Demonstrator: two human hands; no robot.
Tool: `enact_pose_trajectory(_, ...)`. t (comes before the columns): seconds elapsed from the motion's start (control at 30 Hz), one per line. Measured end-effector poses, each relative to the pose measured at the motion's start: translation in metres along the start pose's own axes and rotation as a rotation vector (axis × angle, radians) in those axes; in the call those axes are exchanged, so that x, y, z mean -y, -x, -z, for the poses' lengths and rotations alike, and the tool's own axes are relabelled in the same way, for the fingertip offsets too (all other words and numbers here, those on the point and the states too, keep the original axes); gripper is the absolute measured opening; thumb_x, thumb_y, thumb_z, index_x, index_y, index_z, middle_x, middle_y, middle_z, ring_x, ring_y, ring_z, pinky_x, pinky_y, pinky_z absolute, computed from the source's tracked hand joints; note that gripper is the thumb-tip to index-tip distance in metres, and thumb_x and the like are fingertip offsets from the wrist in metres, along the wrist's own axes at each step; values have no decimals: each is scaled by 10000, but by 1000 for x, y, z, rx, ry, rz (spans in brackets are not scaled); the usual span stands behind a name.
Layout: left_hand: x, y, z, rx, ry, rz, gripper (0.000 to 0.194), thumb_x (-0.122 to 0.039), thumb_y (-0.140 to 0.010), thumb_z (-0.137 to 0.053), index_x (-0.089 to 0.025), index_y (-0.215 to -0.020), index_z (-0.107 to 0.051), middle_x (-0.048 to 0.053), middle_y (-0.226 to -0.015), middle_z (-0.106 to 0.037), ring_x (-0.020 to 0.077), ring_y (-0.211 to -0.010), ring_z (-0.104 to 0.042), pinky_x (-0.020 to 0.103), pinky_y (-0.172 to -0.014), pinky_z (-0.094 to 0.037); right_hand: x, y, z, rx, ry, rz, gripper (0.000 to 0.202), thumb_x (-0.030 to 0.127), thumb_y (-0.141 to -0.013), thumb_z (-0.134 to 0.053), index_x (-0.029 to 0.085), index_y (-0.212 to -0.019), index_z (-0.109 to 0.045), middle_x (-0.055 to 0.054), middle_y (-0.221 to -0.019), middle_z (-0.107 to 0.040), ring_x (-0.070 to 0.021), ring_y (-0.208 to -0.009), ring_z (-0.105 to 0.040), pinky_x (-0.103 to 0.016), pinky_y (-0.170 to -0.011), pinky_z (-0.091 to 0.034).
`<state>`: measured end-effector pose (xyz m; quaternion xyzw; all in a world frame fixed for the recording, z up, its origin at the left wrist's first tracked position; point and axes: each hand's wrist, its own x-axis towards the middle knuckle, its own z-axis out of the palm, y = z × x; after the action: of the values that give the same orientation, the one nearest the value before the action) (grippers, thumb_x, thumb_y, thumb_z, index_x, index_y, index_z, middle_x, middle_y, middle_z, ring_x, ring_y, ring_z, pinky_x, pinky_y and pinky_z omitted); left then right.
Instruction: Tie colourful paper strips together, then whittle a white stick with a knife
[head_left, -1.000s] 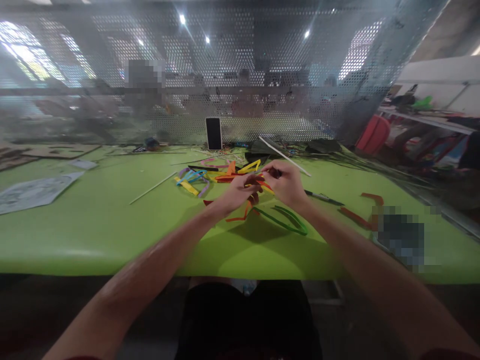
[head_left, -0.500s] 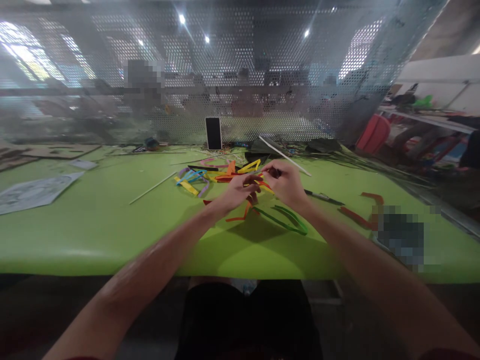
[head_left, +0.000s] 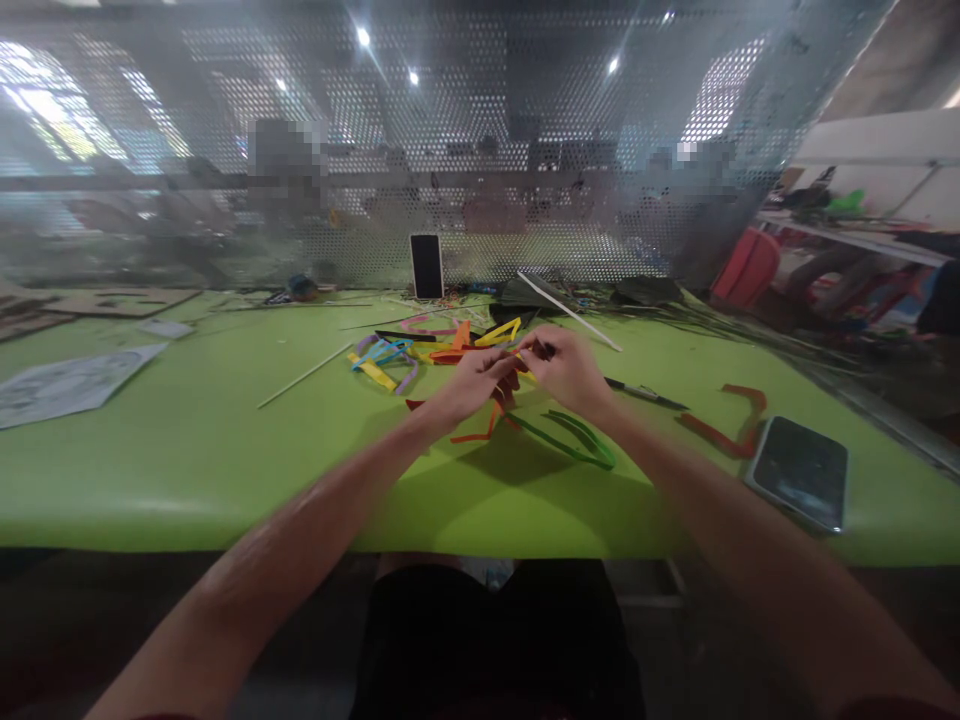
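My left hand is closed, its fingers curled over a narrow orange strip whose ends hang below the palm. Touching its fingertips, my right hand pinches a bit of orange at the same spot; the fingers hide most of it. A looped green strip trails on the table under the two hands. Just beyond them lies a loose pile of strips: orange, yellow, light blue and purple.
On the green table, a phone lies at right near a bent orange-red strip. A craft knife or pen rests by my right wrist. A dark-screened device stands before the perforated panel. Printed paper is at left.
My hands have drawn closer together, the fingertips now meeting. My left fingers have closed in more. The strips on the table look the same.
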<state>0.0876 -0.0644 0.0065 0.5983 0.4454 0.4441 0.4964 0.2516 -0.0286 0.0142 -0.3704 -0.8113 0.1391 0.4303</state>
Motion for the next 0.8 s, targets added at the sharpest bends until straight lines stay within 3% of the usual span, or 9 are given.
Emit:
enact_pose_trajectory(0.13,1,-2,2,-61,-71,-3,312,-228,-980,-511,-137,-688,-578,5,-608,-596,68,-492,-551,182,-522,-443,-2,-1,1,94,91,18,133,186,-815,-548,175,-708,-627,-1,-638,-546,-139,-629,-440,-296,-619,-304)
enact_pose_trajectory(0.33,9,-6,7,-141,-286,-132,378,-340,-944,-551,-152,-617,-557,-13,-519,-532,75,-457,-463,198,-495,-350,-5,-2,-1,159,89,45,169,194,-815,-563,178,-647,-560,-17,-661,-537,-144,-631,-437,-306,-616,-297)
enact_pose_trajectory(0.53,22,-11,13,-222,-439,-354,139,-194,-829,-575,-140,-759,-681,0,-631,-593,103,-577,-476,213,-558,-320,-4,-1,-1,182,11,52,172,165,-774,-571,188,-610,-523,19,-616,-475,-127,-608,-406,-298,-611,-284)
enact_pose_trajectory(0.8,22,-8,13,-231,-516,-443,146,-158,-829,-551,-140,-798,-692,5,-676,-578,104,-610,-456,232,-589,-310,0,-2,4,141,-15,40,175,216,-829,-596,179,-659,-616,-5,-648,-531,-140,-623,-436,-310,-609,-309)
